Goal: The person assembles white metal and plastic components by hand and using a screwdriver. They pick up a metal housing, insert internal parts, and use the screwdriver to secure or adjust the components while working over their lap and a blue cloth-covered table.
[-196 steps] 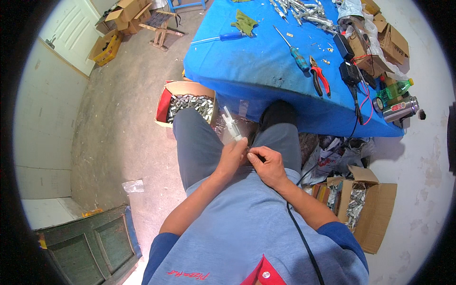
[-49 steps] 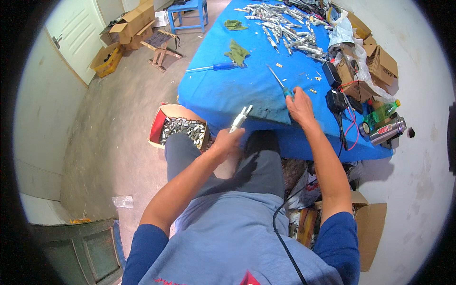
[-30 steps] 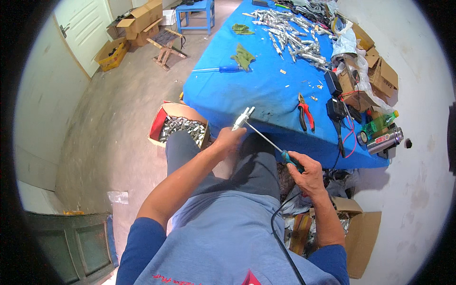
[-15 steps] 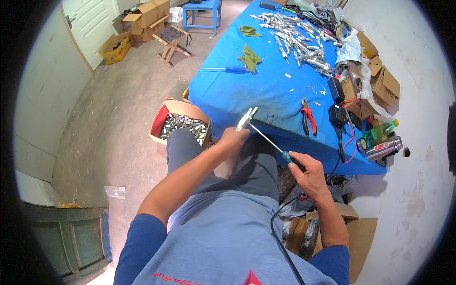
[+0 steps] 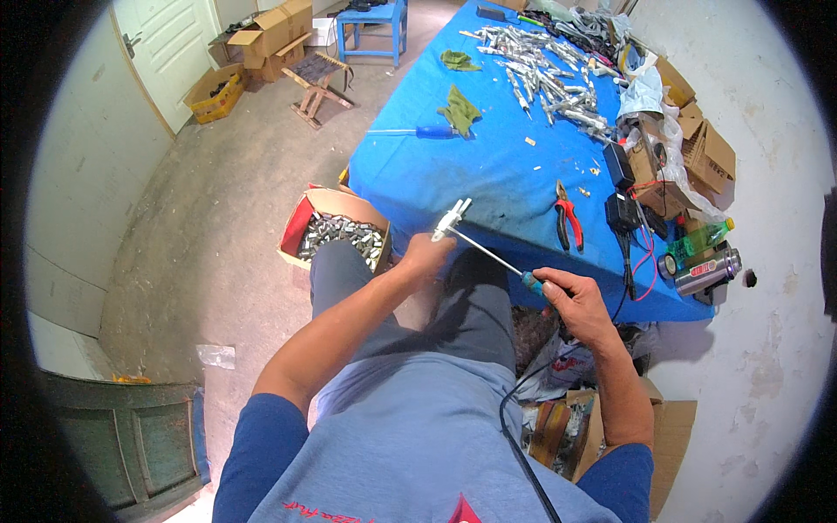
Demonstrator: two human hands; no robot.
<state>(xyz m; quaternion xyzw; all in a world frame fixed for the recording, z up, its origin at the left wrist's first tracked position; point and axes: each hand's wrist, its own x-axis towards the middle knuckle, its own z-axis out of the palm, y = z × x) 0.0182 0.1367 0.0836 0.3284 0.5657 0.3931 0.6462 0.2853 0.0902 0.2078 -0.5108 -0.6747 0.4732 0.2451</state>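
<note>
White pronged part (image 5: 449, 220) pinched in left hand (image 5: 427, 254), likely to steady it; right hand (image 5: 575, 303) clasps screwdriver (image 5: 532, 281) by handle, apparently for aiming its tip.

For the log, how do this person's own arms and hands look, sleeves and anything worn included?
Both the left hand and right hand are ungloved, with bare forearms and no watch or bracelet visible. The left sleeve and right sleeve are short and dark blue, against a lighter grey-blue shirt. A black cable runs along the shirt.
</note>
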